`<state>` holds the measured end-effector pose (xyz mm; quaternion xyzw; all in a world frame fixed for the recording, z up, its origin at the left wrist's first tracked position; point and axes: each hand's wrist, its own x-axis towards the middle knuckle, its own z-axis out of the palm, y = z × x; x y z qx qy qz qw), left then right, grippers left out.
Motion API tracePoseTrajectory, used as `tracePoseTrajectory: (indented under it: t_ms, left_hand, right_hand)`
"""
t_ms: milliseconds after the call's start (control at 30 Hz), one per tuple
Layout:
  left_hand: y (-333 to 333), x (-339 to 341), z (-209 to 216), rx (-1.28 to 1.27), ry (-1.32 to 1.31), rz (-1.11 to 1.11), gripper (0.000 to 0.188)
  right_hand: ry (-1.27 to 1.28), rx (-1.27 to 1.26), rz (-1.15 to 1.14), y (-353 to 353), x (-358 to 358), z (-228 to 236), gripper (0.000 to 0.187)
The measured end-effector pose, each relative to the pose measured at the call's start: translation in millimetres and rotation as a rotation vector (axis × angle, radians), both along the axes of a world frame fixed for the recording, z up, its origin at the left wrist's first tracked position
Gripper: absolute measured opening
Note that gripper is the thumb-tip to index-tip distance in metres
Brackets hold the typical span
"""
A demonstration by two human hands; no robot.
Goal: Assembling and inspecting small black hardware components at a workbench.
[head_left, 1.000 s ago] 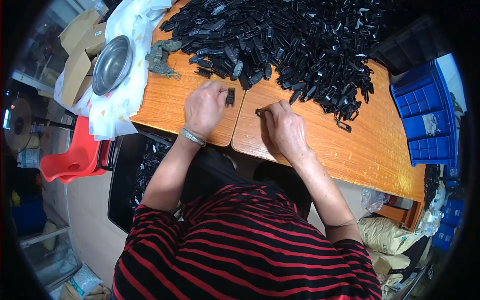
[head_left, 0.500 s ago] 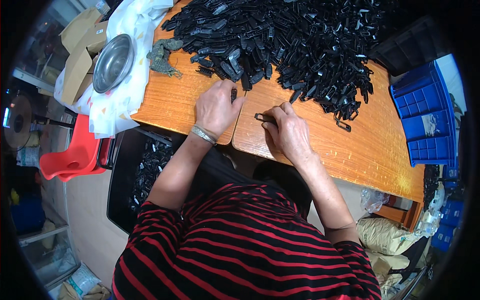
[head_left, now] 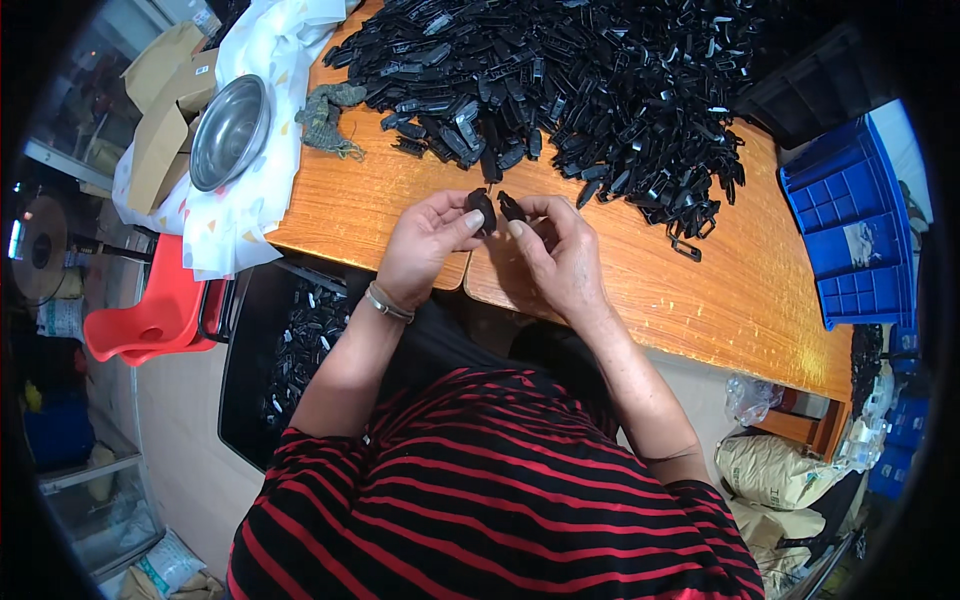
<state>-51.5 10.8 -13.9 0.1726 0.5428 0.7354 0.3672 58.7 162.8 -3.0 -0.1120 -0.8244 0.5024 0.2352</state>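
Between the thumb and fingers of my left hand is a small black oval plastic part, held upright above the table's near edge. My right hand pinches another black plastic piece, narrower and partly covered by my fingers. The two pieces face each other with a small gap between them. Beyond my hands lies a big heap of black plastic parts, some solid and oval, others open frames. One loose frame lies at the heap's right front.
Left on the wooden table are a crumpled grey-green glove and a metal bowl on white sheeting. A blue crate stands at the right. Below left, a black bin holds more parts, beside a red chair.
Both hands have come together in the middle, each with a black piece. My left hand has drawn back from the heap's edge, and my right has lifted its piece off the tabletop.
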Motion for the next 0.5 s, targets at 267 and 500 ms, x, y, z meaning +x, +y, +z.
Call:
tracePoseTrajectory:
  t_ms: [267, 500]
  left_hand:
    - [1, 9, 7, 0.113, 0.113, 0.029, 0.025]
    - [2, 20, 3, 0.089, 0.247, 0.108, 0.027]
  right_hand:
    - [0.043, -0.011, 0.013, -9, -3, 4, 0.019]
    - [0.118, 0.157, 0.024, -13, 0, 7, 0.019]
